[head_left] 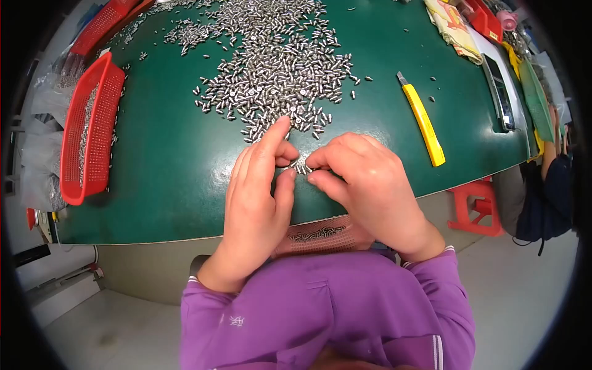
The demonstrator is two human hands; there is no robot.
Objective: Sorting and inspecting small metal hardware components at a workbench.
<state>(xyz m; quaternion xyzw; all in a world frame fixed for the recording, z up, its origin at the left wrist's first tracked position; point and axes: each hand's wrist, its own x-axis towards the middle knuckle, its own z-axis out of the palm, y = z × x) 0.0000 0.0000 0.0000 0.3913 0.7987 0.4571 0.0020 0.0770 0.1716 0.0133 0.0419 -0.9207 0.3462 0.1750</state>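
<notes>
Near the table's front edge a few small silver metal parts (pixel 301 166) are gathered between my two hands. My left hand (pixel 253 179) has its index finger stretched toward the big pile, while its thumb and a bent finger close on the left side of the parts. From the other side, the thumb and index finger of my right hand (pixel 373 176) pinch at the same parts. Exactly how many pieces are in each pinch is hidden by the fingertips. Beyond my fingers spreads a large pile of short, pointed metal parts (pixel 277 68).
A red perforated basket (pixel 73 176) with more parts stands left on the green table (pixel 166 166). On the right lie a yellow utility knife (pixel 424 125), blade exposed, and a phone-like dark device (pixel 498 92). Below the edge, a pink mesh basket (pixel 320 245) holds parts; a red stool (pixel 475 209) stands right.
</notes>
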